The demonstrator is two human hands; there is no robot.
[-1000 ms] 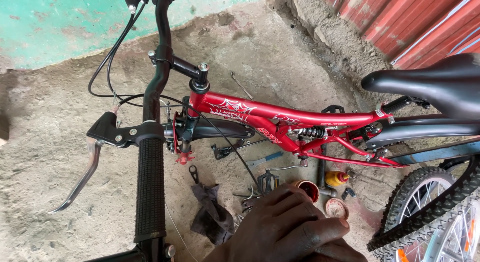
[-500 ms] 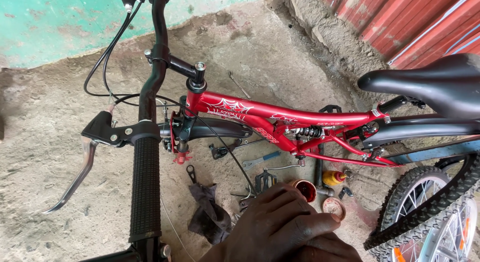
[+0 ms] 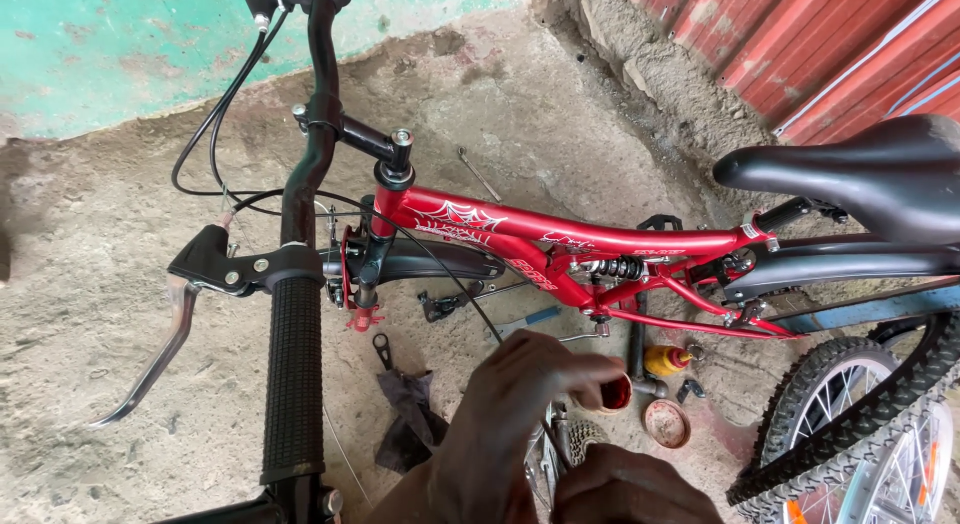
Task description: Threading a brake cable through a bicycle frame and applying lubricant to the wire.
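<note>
Both hands work low in the frame, below the red bicycle frame (image 3: 560, 239). Left hand (image 3: 520, 404) sits at bottom centre with fingers curled and pinched toward a small red-rimmed tin (image 3: 612, 394) on the ground; whether it grips anything I cannot tell. Right hand (image 3: 630, 489), at the bottom edge just right of it, is a closed fist, its contents hidden. Between them shows a knurled metal pedal (image 3: 560, 454), touching or just under both hands. The tin lies right of the left hand's fingertips, nearer that hand. A black handlebar grip (image 3: 293, 374) runs vertically at lower left; the saddle (image 3: 870, 174) fills the upper right.
</note>
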